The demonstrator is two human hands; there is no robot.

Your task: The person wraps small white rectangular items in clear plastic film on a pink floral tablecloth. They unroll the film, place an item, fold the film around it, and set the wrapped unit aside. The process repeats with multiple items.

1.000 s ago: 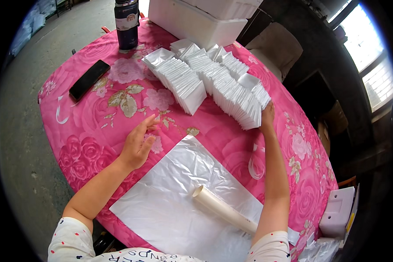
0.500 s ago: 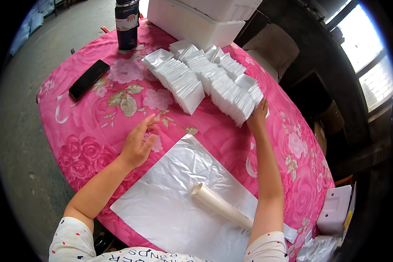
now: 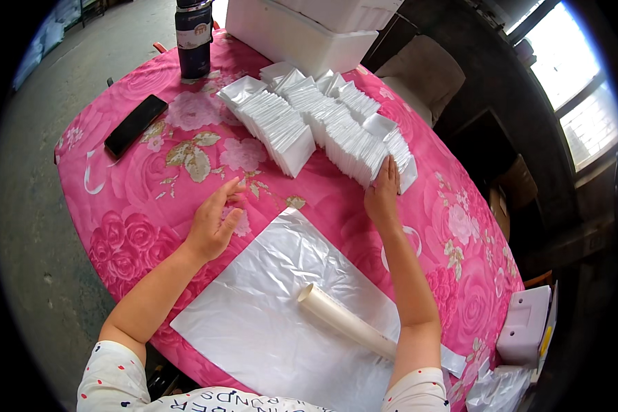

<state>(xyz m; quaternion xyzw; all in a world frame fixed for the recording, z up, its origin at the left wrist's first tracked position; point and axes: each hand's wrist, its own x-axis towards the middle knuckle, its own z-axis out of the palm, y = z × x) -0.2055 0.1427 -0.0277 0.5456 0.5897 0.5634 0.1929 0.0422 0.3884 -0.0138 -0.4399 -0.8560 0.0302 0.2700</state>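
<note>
Rows of thin white square packets stand on edge, leaning together, at the far middle of the table. My right hand touches the near right end of these rows, fingers stretched out and pressed against the front packets. Whether it grips one cannot be seen. My left hand hovers over the cloth with its fingers apart and nothing in them. Close to me lies a clear plastic sheet, its far corner between my two hands. A cream-coloured tube rests slantwise on the sheet, partly behind my right forearm.
A pink flowered cloth covers the table. At the far left lie a black phone and a dark blue bottle. White foam boxes stand behind the packets. A white bin and crumpled plastic sit at the right edge.
My right hand has shifted left from the right end of the packets to their near front. My left hand stays in about the same place, and the sheet and tube lie as before.
</note>
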